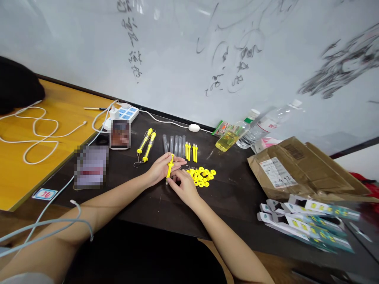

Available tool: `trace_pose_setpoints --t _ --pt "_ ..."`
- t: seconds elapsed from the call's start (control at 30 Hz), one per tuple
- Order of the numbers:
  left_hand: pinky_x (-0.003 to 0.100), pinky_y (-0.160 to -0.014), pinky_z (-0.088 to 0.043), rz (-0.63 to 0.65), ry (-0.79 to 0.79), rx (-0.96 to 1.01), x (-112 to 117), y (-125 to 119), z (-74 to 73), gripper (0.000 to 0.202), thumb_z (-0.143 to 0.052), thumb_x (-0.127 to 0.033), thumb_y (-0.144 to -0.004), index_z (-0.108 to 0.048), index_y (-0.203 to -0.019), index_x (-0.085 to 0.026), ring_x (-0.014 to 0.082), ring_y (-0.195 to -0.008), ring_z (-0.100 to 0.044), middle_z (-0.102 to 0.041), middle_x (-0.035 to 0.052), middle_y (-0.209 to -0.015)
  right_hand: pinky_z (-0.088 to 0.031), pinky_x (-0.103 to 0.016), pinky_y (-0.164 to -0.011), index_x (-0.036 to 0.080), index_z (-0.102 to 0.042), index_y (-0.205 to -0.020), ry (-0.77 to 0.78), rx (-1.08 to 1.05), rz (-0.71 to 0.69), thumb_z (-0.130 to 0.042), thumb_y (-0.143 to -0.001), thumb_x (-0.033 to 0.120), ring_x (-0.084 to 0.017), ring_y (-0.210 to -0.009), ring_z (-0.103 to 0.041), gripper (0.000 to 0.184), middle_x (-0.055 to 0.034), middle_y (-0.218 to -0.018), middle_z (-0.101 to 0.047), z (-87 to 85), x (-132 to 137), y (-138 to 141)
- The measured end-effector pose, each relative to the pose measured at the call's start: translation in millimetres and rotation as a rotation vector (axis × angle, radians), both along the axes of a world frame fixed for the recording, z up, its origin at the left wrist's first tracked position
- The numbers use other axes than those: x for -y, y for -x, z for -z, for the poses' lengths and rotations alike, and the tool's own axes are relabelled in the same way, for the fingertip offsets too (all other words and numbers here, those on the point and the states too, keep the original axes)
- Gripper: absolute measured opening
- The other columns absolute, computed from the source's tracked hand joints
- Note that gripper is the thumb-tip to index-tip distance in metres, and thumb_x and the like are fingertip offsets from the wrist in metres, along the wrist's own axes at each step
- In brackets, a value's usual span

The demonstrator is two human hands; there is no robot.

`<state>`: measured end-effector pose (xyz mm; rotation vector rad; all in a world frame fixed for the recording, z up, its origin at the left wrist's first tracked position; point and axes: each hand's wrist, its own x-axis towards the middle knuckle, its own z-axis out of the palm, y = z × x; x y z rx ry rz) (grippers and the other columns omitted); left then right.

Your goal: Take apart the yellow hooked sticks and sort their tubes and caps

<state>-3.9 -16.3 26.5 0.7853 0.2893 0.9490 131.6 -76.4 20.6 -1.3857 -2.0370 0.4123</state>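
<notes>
My left hand (160, 170) is closed around a slim yellow plastic rod (170, 165), held upright above the dark table. At the rod's lower end, the fingertips of my right hand (185, 184) pinch it, next to a small metal bit too small to make out. Just right of my hands lies a pile of yellow plastic rings (204, 179). Behind my hands stand several clear tubes (176, 146) in a row, with more yellow rods (188, 151) beside them. Two assembled yellow spring scales (149, 147) with wire hooks lie to the left.
At left are a phone (120, 135), a blurred packet (91, 167) and a power strip (127, 114). Bottles of yellow liquid (235, 134) and water (268, 125) stand back right, near a cardboard parcel (308, 169) and flattened boxes (310, 223). A cable (53, 225) crosses near my left forearm.
</notes>
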Motion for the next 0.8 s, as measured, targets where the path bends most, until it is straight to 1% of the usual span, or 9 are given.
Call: trace_pose_setpoints --t 0.1,0.2,0.27,0.37,0.43,0.5,0.6,0.67,0.8 --pt "0.041 -0.107 -0.031 0.011 0.000 0.006 -1 0 0.6 0.016 -0.057 -0.028 -0.087 -0.050 -0.081 -0.015 0.0239 -0.113 -0.059 -0.068 0.0123 -0.106 -0.038 -0.028 -0.071 0.020 -0.059 -0.076 0.018 -0.065 -0.027 -0.058 -0.084 0.028 -0.016 -0.072 -0.049 0.011 0.0009 -0.067 -0.054 1.8 -1 0" --pt "0.039 -0.106 -0.033 0.020 0.001 -0.011 -1 -1 0.5 0.015 -0.057 -0.028 -0.087 -0.054 -0.082 -0.014 0.0232 -0.113 -0.059 -0.068 0.0128 -0.108 -0.040 -0.028 -0.069 0.020 -0.060 -0.075 0.082 -0.201 -0.048 -0.056 -0.084 0.029 -0.015 -0.070 -0.050 0.013 -0.0001 -0.070 -0.056 5.8 -3 0" --pt "0.040 -0.104 -0.036 0.023 -0.010 -0.043 -2 -1 1.4 0.019 -0.057 -0.032 -0.087 -0.060 -0.090 -0.013 0.0245 -0.112 -0.059 -0.067 0.0140 -0.111 -0.040 -0.027 -0.065 0.019 -0.060 -0.075 0.156 -0.323 -0.051 -0.055 -0.084 0.032 -0.014 -0.065 -0.049 0.016 0.0001 -0.069 -0.056 8.0 -4 0" --pt "0.039 -0.099 -0.041 0.028 -0.037 -0.117 -3 -3 5.6 0.033 -0.058 -0.038 -0.085 -0.063 -0.106 -0.012 0.0259 -0.110 -0.060 -0.065 0.0158 -0.114 -0.040 -0.026 -0.060 0.019 -0.058 -0.073 0.246 -0.488 -0.039 -0.054 -0.083 0.039 -0.013 -0.059 -0.048 0.023 0.0014 -0.063 -0.055 9.1 -7 -1" --pt "0.036 -0.091 -0.045 0.030 -0.067 -0.187 -3 -4 9.6 0.040 -0.060 -0.040 -0.083 -0.061 -0.113 -0.013 0.0247 -0.105 -0.061 -0.065 0.0153 -0.115 -0.039 -0.026 -0.059 0.019 -0.056 -0.071 0.255 -0.556 -0.024 -0.054 -0.083 0.042 -0.012 -0.057 -0.048 0.026 0.0019 -0.060 -0.054 9.1 -9 -3" --pt "0.031 -0.079 -0.049 0.004 -0.124 -0.274 -3 -5 13.3 0.043 -0.063 -0.042 -0.080 -0.060 -0.114 -0.015 0.0210 -0.095 -0.063 -0.064 0.0127 -0.114 -0.039 -0.026 -0.059 0.019 -0.054 -0.072 0.236 -0.588 -0.010 -0.054 -0.083 0.043 -0.012 -0.057 -0.048 0.026 0.0024 -0.060 -0.053 9.4 -11 -5" --pt "0.023 -0.065 -0.050 -0.073 -0.252 -0.416 -3 -6 16.5 0.037 -0.065 -0.042 -0.078 -0.061 -0.103 -0.016 0.0129 -0.077 -0.062 -0.066 0.0055 -0.096 -0.039 -0.025 -0.059 0.020 -0.052 -0.075 0.199 -0.620 0.005 -0.053 -0.085 0.041 -0.012 -0.057 -0.047 0.024 0.0030 -0.061 -0.051 10.3 -12 -7" --pt "0.020 -0.058 -0.050 -0.092 -0.322 -0.490 -3 -4 16.5 0.033 -0.063 -0.043 -0.079 -0.060 -0.097 -0.016 0.0103 -0.069 -0.060 -0.063 0.0019 -0.085 -0.038 -0.025 -0.058 0.020 -0.051 -0.076 0.179 -0.629 0.016 -0.052 -0.085 0.040 -0.011 -0.057 -0.046 0.022 0.0036 -0.062 -0.049 10.8 -12 -8" --pt "0.017 -0.046 -0.049 -0.056 -0.390 -0.591 -3 -1 13.4 0.036 -0.057 -0.047 -0.081 -0.060 -0.101 -0.017 0.0110 -0.068 -0.059 -0.061 0.0030 -0.088 -0.034 -0.023 -0.054 0.021 -0.042 -0.069 0.168 -0.587 0.080 -0.056 -0.083 0.038 -0.010 -0.053 -0.041 0.026 0.0063 -0.058 -0.044 11.7 -10 -8"
